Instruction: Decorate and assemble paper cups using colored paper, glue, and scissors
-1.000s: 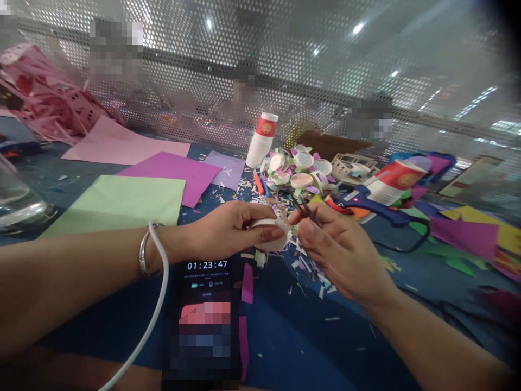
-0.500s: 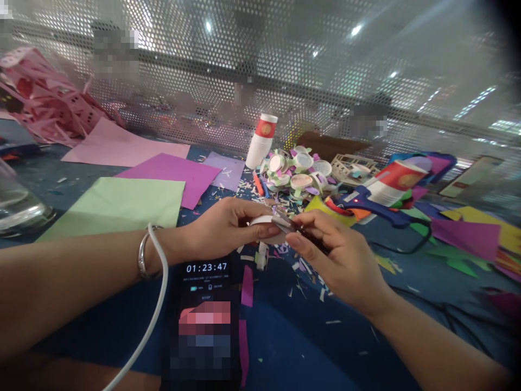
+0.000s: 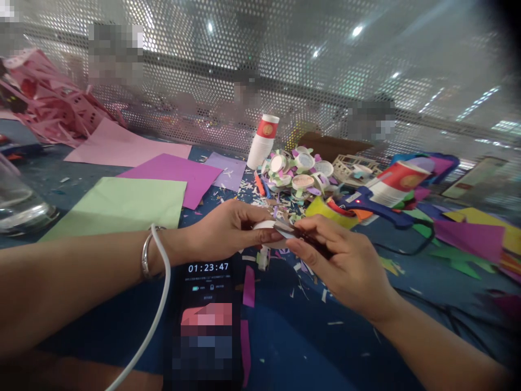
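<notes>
Between the thumb and fingers of my left hand (image 3: 226,231) is a white round paper piece (image 3: 264,224), its rim facing up. My right hand (image 3: 345,266) is closed around dark-handled scissors (image 3: 290,229); the metal blades meet the right edge of the paper piece. The fingers hide much of the handles and part of the piece. Just beyond the hands lies a heap of round paper-cup bottoms (image 3: 302,182) with coloured paper tabs. Paper scraps (image 3: 301,282) are scattered under and around the hands.
Stacked paper cups (image 3: 262,142) stand behind the heap. A blue glue gun (image 3: 372,203) with a cord and more cups (image 3: 401,183) lie right. Coloured sheets (image 3: 122,203) and a glass of water (image 3: 24,203) are left. A phone (image 3: 207,293) lies in front.
The scissor blades and the white paper piece have shifted slightly against each other, with a little less of the piece's rim showing. Both hands keep their grip and nearly the same place.
</notes>
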Demonstrator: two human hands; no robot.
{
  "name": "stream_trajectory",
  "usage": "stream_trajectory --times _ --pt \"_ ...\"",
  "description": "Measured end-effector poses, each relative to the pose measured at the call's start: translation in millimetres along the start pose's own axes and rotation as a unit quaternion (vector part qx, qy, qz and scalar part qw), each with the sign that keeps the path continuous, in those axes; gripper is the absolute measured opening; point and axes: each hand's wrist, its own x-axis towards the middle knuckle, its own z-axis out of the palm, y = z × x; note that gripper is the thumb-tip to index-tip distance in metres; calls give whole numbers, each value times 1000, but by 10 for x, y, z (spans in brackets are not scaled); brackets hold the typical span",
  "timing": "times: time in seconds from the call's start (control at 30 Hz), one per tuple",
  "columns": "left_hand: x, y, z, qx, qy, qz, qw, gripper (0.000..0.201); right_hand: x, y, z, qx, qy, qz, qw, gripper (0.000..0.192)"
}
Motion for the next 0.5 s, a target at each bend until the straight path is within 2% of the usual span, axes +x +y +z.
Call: stream_trajectory --times 0.27,0.5 --pt "-1 -76 -9 -54 -23 -26 998 18 -12 3 -16 -22 -4 -24 999 17" --pt "6 -51 -21 -45 -19 -18 999 15 -14 9 -27 -36 -2 -34 999 18"
